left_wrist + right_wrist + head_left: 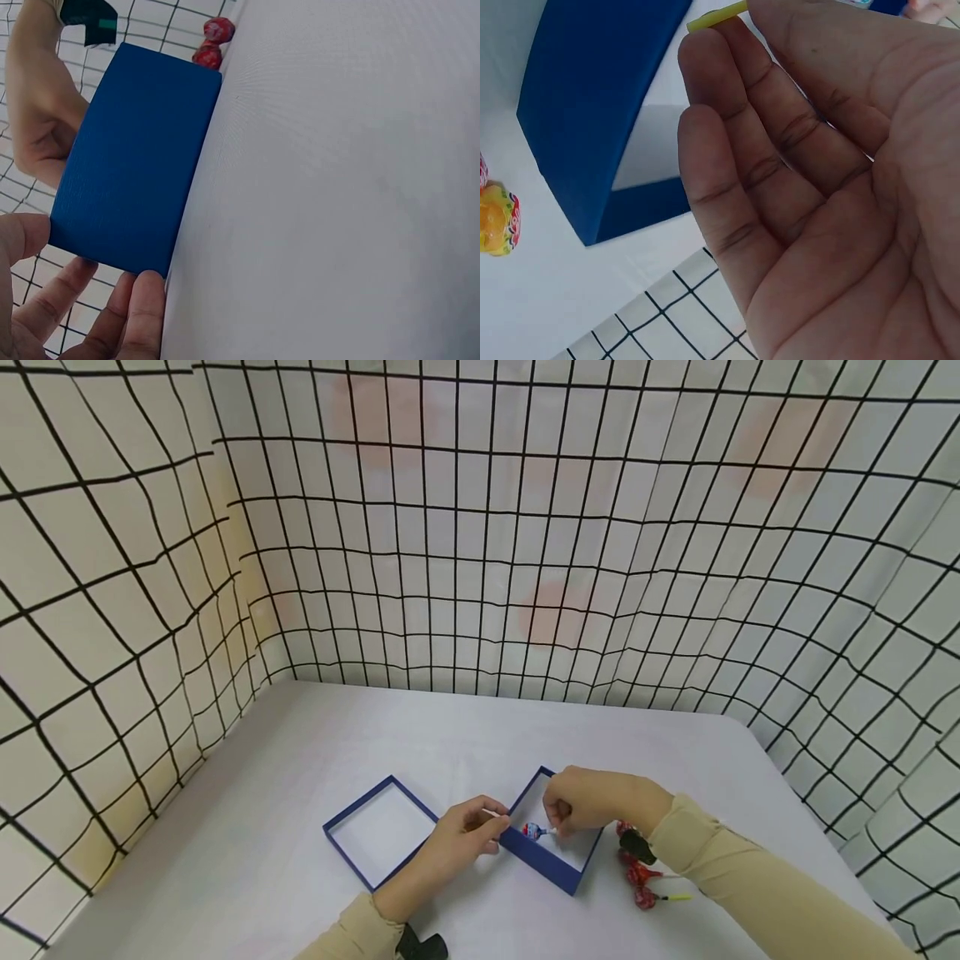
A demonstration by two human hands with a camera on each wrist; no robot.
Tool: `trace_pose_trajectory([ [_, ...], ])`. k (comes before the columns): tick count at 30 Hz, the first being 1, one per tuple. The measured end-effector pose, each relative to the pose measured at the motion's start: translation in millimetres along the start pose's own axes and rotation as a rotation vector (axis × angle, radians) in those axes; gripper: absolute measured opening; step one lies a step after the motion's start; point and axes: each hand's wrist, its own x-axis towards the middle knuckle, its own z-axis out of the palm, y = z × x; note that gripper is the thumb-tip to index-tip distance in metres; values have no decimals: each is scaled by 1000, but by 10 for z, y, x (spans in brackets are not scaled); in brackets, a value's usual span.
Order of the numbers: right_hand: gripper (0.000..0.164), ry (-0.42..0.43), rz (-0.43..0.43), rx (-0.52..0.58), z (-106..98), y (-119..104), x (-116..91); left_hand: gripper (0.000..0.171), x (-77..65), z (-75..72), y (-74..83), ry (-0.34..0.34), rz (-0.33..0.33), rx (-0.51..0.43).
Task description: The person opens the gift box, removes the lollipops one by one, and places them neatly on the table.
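Note:
A blue open box [542,862] with a white inside sits at the middle of the table. My left hand [467,839] holds its near left corner, thumb at the rim and fingers against the side wall [139,161]. Reaching over the far right wall, my right hand [581,799] is inside the box and pinches a lollipop by its yellow stick [717,16]. The lollipop's blue and red wrapped head [532,831] lies low over the box floor, by the left wall.
Left of the box lies a shallow blue-edged lid [382,831], white inside. Several red-wrapped lollipops [643,896] lie right of the box, partly under my right forearm. A black grid mesh [480,543] stands round the white table [465,727].

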Motion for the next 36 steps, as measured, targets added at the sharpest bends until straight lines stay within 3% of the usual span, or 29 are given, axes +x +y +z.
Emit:
trace_pose_trajectory([
  [10,22,13,-20,65,-150,140,-171,27,11,2,2,-2,-2,-2],
  [26,18,107,-37,152,-279,434,-562,30,8,0,3,-18,-14,-24],
  [36,16,147,-21,157,-321,612,-823,29,7,-8,-14,-11,-22,-21],
])
